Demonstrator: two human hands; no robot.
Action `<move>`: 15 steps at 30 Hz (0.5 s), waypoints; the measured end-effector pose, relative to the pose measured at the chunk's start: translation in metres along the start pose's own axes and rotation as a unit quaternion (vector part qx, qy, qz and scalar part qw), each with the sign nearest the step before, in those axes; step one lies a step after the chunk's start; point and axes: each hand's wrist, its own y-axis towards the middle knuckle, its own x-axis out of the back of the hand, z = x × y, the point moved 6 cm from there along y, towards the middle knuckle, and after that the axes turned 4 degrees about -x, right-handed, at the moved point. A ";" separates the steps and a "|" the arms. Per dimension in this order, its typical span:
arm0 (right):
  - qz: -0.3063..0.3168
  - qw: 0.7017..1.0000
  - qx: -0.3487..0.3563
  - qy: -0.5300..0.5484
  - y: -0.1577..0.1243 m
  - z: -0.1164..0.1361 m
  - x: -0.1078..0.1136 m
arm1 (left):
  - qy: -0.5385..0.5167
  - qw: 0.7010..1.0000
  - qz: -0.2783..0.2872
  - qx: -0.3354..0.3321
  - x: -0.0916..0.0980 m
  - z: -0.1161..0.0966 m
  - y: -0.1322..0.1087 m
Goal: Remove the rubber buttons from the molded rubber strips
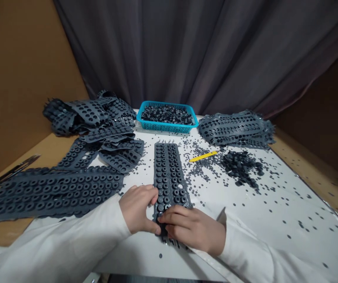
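A dark grey rubber strip [169, 169] with rows of round, raised ring-shaped pieces lies lengthwise in front of me; one hole on its right side shows white through it. My left hand [137, 208] grips its left edge near the close end, with the fingers curled and the thumb stretched along the rubber. Across that same end lies my right hand [194, 228], its fingers bent and pressed together on the strip. Whatever is beneath those fingertips is hidden. Thin ragged tabs stick out at both ends of the strip.
A blue basket [167, 127] of small black pieces stands at the back. More rubber sheets [68, 192] heap up leftward, beside a dark slim tool [15, 169]. On the right are a yellow cutter-like tool [203, 156], a black pile [241, 167], scattered discs and a rolled sheet [236, 127].
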 end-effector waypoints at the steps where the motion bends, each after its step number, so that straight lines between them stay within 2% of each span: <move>1: -0.001 1.000 -0.001 -0.005 0.000 0.000 0.000 | 0.001 1.000 0.000 0.001 0.000 0.000 0.000; 15: -0.015 0.994 0.001 -0.106 -0.004 0.004 -0.010 | 0.011 1.000 -0.009 -0.005 -0.001 0.001 -0.001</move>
